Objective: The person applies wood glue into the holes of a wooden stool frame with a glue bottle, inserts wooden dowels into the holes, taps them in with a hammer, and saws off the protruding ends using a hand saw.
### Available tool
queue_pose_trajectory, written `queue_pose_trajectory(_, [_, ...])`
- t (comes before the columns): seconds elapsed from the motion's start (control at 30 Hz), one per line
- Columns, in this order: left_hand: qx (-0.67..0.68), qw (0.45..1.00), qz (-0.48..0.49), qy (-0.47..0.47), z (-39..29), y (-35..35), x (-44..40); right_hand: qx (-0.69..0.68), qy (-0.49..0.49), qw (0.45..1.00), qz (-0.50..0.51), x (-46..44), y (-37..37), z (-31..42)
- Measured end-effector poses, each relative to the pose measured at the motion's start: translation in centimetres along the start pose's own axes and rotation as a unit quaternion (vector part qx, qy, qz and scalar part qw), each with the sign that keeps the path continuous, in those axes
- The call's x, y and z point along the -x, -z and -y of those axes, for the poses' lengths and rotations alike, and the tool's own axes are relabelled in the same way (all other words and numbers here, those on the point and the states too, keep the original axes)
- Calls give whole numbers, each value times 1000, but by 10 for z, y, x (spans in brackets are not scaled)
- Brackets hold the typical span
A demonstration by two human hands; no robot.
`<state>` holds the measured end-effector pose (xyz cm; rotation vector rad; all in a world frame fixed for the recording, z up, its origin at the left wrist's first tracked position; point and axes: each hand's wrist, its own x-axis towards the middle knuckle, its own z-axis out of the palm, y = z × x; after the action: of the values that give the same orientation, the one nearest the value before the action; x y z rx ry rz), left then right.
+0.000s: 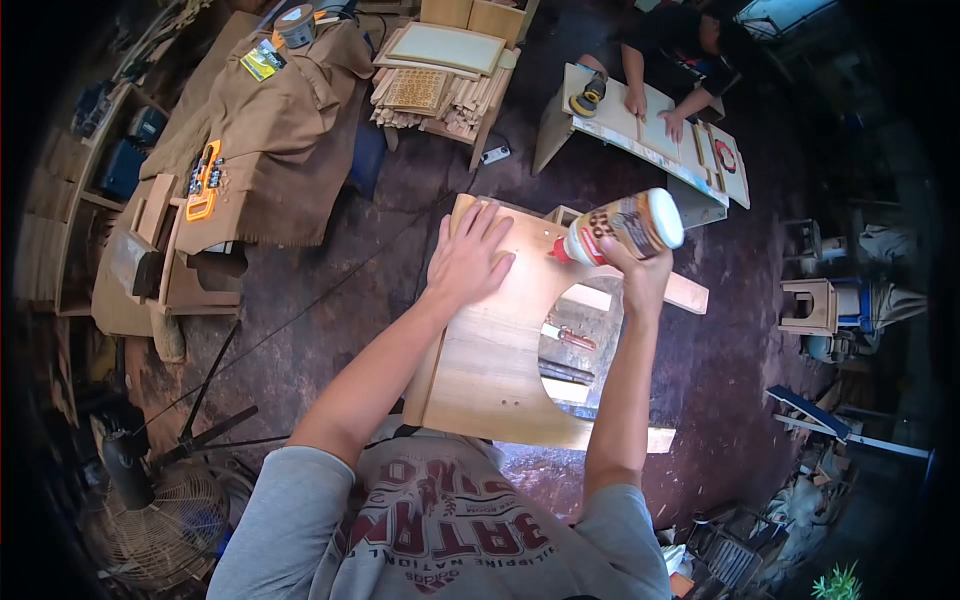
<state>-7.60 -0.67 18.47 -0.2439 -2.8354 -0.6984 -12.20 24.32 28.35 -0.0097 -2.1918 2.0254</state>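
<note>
We spread our left fingers (479, 222) flat across the top corner of the wooden panel (480, 350). Our right fingers (613, 252) close around the glue bottle (625, 226), tipped sideways, its red nozzle (560, 250) pointing toward our left fingers over the panel's upper edge; we cannot tell whether it touches. Below our right fingers, the red-handled tool (577, 340) shows through the panel's curved cutout.

And there at far left, the brown cloth-draped table (290, 140) carries an orange plastic holder (202, 208) near, a flat yellow packet (262, 61) and round grey tub (296, 29) far.
</note>
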Motion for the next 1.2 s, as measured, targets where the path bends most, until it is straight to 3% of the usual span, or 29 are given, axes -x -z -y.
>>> queue_pose_trajectory(0.17, [-4,1000,6,-2,-3,0,1,-206,-13,978,-18,62,54,0])
queue_pose_trajectory(0.2, [-4,1000,14,-5,-3,0,1,-218,-90,972,5,82,80,-20])
queue_pose_trajectory(0.3, [-9,1000,18,-5,-3,-6,-1,-274,-132,953,3,163,105,-49])
queue_pose_trajectory(0.5, [-24,1000,6,-1,-5,-11,9,-247,-171,951,-72,281,127,-60])
queue_pose_trajectory(0.97, [-32,999,-33,-18,-2,-23,19,-207,-169,962,-59,327,102,-53])
queue_pose_trajectory(1.03, [-27,999,-32,-22,0,-22,21,-145,-84,980,-105,331,75,-32])
queue_pose_trajectory(1.1, [-20,999,-32,-24,1,-24,21,-118,-50,988,-88,345,84,-52])
queue_pose_trajectory(1.2, [-18,999,-34,-29,5,-23,26,17,-187,980,-61,361,100,-77])
